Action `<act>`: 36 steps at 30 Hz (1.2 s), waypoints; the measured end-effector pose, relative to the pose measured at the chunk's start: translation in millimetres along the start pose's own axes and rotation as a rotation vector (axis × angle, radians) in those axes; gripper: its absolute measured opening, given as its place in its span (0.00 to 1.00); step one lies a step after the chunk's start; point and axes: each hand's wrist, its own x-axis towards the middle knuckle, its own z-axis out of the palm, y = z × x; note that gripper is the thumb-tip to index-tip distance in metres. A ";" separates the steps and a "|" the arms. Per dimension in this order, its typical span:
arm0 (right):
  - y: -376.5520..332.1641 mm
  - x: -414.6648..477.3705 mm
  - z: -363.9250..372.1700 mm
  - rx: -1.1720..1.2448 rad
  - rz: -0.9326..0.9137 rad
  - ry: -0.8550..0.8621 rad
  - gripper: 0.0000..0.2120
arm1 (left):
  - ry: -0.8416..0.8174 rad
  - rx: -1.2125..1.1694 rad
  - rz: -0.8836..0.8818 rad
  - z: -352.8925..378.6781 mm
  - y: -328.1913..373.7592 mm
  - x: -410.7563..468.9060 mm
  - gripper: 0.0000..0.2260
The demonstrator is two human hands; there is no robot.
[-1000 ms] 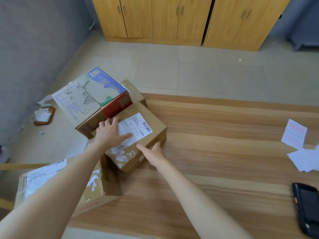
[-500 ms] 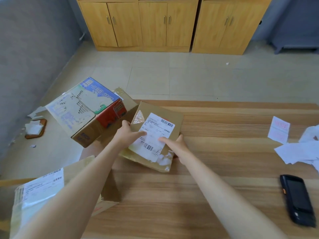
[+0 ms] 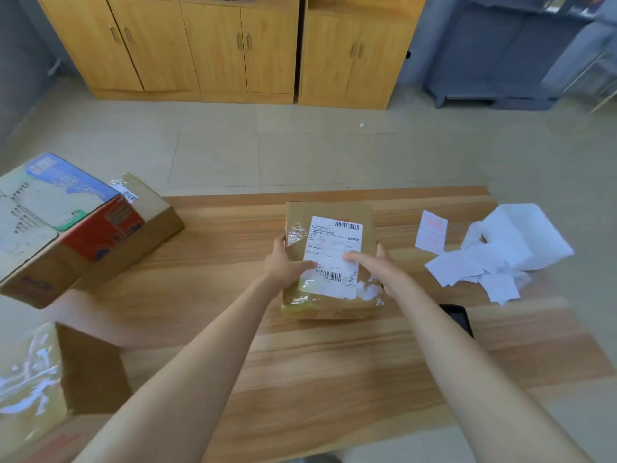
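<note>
A small brown cardboard parcel (image 3: pixel 329 212) with a white shipping label (image 3: pixel 334 248) sits near the middle of the wooden table (image 3: pixel 233 345). My left hand (image 3: pixel 283 262) grips its left side, thumb lying across the label's lower part. My right hand (image 3: pixel 377 265) holds the right side, thumb reaching onto the label. The parcel's near edge looks slightly raised off the table.
Two stacked boxes, one printed red and blue (image 3: pixel 66 212), stand at the table's left end. Another taped carton (image 3: pixel 36 379) is at the near left. Loose paper slips (image 3: pixel 467 265) and a white packet (image 3: pixel 524 235) lie at the right. A black handheld device (image 3: pixel 459 319) peeks out behind my right forearm.
Both hands lifted the parcel away from the stacked boxes, turned it and carried it right to the table's middle. The view swung right with it.
</note>
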 end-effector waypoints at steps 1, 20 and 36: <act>3.9 4.4 -7.2 -0.001 0.011 0.005 0.31 | -0.022 -0.033 -0.004 8.9 2.0 2.2 0.41; 35.7 57.0 -43.1 -0.050 0.052 -0.133 0.39 | 0.039 -0.042 -0.104 58.8 -3.6 27.8 0.41; 103.8 23.1 -121.4 -0.015 -0.066 0.065 0.31 | 0.063 -0.001 -0.111 67.5 -16.6 12.4 0.33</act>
